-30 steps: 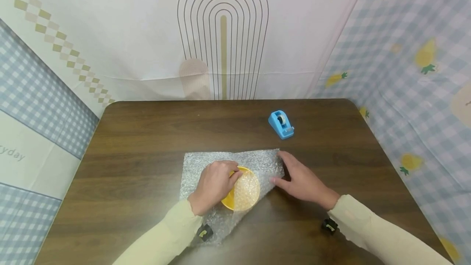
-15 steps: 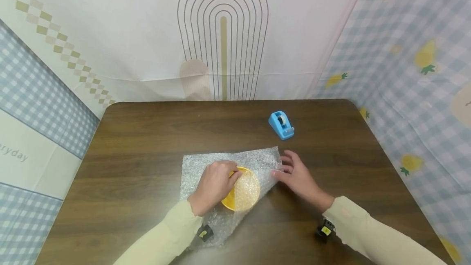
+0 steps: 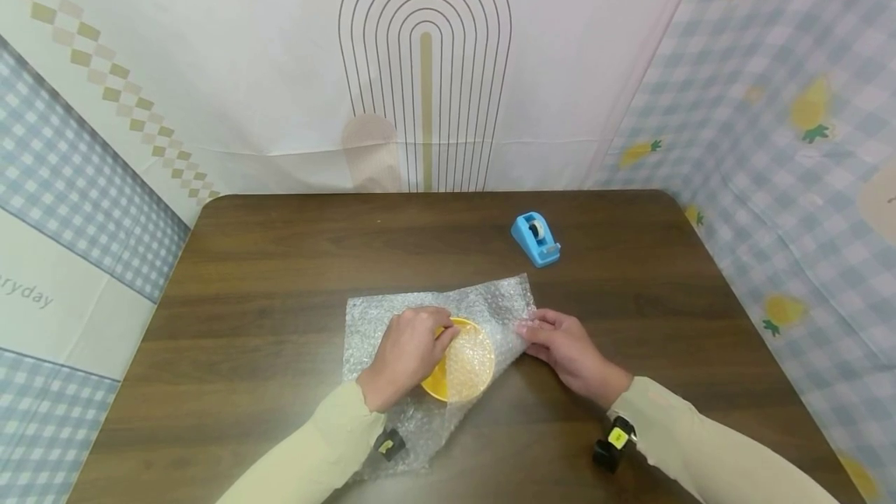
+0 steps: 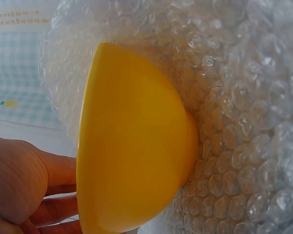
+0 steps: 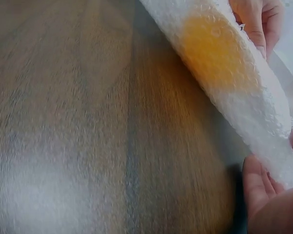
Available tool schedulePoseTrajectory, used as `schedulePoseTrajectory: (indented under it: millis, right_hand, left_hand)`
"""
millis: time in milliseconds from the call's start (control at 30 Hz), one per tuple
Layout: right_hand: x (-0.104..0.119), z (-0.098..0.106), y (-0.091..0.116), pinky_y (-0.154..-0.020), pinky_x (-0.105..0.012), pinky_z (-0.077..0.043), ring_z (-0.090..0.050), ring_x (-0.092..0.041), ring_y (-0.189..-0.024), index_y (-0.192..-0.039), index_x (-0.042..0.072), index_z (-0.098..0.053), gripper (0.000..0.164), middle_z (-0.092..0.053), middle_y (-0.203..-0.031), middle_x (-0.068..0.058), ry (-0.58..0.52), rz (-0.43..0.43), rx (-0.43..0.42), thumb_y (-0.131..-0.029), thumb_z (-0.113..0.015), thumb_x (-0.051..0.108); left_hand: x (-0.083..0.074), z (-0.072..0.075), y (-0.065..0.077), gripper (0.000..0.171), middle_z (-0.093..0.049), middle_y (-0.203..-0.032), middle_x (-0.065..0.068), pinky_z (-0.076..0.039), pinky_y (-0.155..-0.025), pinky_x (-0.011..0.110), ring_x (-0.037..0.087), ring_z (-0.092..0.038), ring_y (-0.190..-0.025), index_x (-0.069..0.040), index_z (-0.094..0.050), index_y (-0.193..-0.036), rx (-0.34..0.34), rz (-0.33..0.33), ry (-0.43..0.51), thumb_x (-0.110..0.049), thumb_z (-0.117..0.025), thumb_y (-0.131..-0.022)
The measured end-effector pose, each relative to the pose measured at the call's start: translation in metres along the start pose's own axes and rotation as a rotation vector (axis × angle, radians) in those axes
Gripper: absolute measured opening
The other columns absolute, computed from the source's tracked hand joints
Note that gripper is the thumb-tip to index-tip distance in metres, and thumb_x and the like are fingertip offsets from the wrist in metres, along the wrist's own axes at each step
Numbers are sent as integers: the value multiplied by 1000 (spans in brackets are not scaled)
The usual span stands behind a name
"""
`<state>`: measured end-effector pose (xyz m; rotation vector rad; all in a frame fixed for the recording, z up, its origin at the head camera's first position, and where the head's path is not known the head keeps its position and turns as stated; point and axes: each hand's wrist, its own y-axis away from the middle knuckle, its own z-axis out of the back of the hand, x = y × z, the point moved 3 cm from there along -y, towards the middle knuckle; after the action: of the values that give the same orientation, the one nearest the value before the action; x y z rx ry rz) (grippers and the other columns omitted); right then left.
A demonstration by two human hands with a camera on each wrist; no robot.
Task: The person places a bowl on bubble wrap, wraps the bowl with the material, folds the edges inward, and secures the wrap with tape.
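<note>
Cloth (image 3: 280, 61) is hung behind the bench (image 3: 266, 271). Head view: near 6 o'clock, a yellow bowl (image 3: 435, 382) is pinched by its 11 o'clock rim in the left grip (image 3: 407, 350), bubble wrap (image 3: 367, 325) in the right grip (image 3: 572, 354) at 2. Left wrist view: glossy, presumably light, stiff, slippery; best held by the rim. Right wrist view: veiled by soft wrap.
</note>
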<state>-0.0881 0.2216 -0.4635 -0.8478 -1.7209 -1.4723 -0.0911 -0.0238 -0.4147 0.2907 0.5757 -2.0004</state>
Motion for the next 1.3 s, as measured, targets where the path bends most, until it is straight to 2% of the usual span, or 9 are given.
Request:
schedulePoseTrajectory:
  millis: [133, 367, 467, 667, 833, 933, 1067, 1133, 1300]
  right_hand:
    - [-1, -2, -1, -86, -27, -59, -67, -9, -92, -130, -5, -53, 45, -70, -104, 2, -8, 10, 0, -93, -68, 16]
    - [4, -7, 4, -81, -24, -59, -65, -10, -88, -131, 2, -59, 40, -67, -111, -1, 71, 32, -115, -96, -64, 20]
    - [7, -12, 8, -80, -23, -58, -65, -9, -87, -131, 2, -60, 38, -68, -111, -2, 84, 58, -164, -97, -63, 17]
    - [13, -21, 16, -83, -24, -59, -69, -8, -96, -130, 4, -62, 35, -69, -122, -9, 116, 124, -228, -97, -62, 15]
    - [16, -28, 22, -91, -23, -56, -68, -14, -113, -126, 12, -67, 30, -69, -128, -8, 251, 213, -255, -97, -62, 18]
    - [17, -32, 26, -90, -22, -56, -67, -15, -114, -122, 16, -70, 26, -70, -126, -4, 338, 291, -264, -97, -63, 18]
    - [18, -38, 32, -85, -18, -56, -67, -14, -107, -120, 19, -71, 24, -70, -126, 0, 429, 426, -241, -97, -63, 20]
    - [17, -41, 35, -85, -18, -56, -67, -13, -106, -120, 20, -71, 24, -70, -127, 1, 475, 487, -210, -98, -62, 21]
    - [13, -49, 40, -98, -24, -53, -64, -9, -120, -124, 27, -68, 27, -66, -132, 7, 550, 589, -95, -99, -59, 20]
  left_hand:
    - [0, 0, 0, 11, -77, -91, -2, -60, -73, 36, 16, -74, -84, -13, -77, -83, -11, -4, -3, -23, -74, -87]
    - [0, -1, 0, 9, -78, -97, -2, -60, -78, 37, 17, -75, -91, -14, -78, -84, -16, -6, 5, -22, -74, -87]
    - [0, -2, 0, 8, -78, -100, -2, -60, -81, 36, 17, -75, -94, -14, -78, -85, -11, -4, 13, -21, -75, -87]
    - [-1, -4, -1, 7, -78, -103, 0, -59, -84, 36, 17, -74, -97, -14, -79, -84, -8, -6, 6, -19, -75, -86]
    - [-2, -5, -1, 8, -78, -100, -2, -60, -78, 36, 16, -75, -90, -14, -78, -79, -18, -17, -7, -18, -75, -85]
    - [-2, -6, -1, 11, -78, -93, -6, -59, -70, 35, 15, -74, -80, -16, -76, -75, -19, -21, -25, -19, -75, -86]
    - [-2, -7, -1, 14, -76, -87, -9, -56, -63, 35, 14, -71, -71, -18, -74, -72, -21, -26, -43, -22, -75, -86]
    - [-2, -7, -1, 14, -77, -89, -8, -57, -64, 34, 14, -71, -72, -18, -75, -72, -21, -27, -38, -22, -75, -86]
    - [-1, -8, -2, 12, -78, -97, -6, -59, -69, 33, 15, -74, -78, -16, -78, -76, -18, -27, -30, -21, -75, -86]
